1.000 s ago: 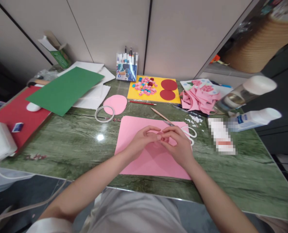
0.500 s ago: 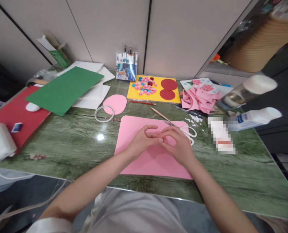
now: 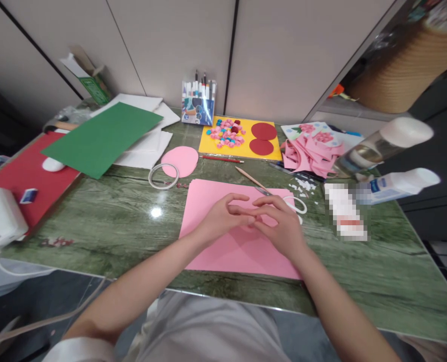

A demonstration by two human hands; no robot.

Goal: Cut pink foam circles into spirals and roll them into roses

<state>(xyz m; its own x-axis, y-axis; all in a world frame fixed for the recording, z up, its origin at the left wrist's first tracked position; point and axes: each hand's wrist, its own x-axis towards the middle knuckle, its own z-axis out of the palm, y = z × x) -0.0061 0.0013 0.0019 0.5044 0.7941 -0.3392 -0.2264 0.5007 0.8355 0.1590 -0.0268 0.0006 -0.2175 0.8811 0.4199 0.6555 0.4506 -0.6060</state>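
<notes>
Above the stack of pink paper sheets (image 3: 223, 256), my left hand (image 3: 227, 216) and my right hand (image 3: 281, 223) meet fingertip to fingertip. Both have curled fingers, with thumbs and index fingers brought together. Whatever lies between the fingertips is too small, and too close in colour to the sheets, to make out. White-handled scissors (image 3: 297, 204) lie at the sheets' right edge, partly covered by my right hand. A bare wooden pencil (image 3: 250, 177) rests just beyond the sheets.
Yellow paper (image 3: 246, 153) bears several small coloured balls (image 3: 227, 134) and two dark red circles (image 3: 263, 131). Pink circles (image 3: 181, 161) and a roll of tape (image 3: 163, 176) lie left. Pink scraps (image 3: 309, 156), a glass bottle (image 3: 374, 151) and a white bottle (image 3: 404, 185) occupy the right.
My right hand's fingers have lifted and spread slightly, while both hands stay together over the pink sheets. The whole view has shifted a little.
</notes>
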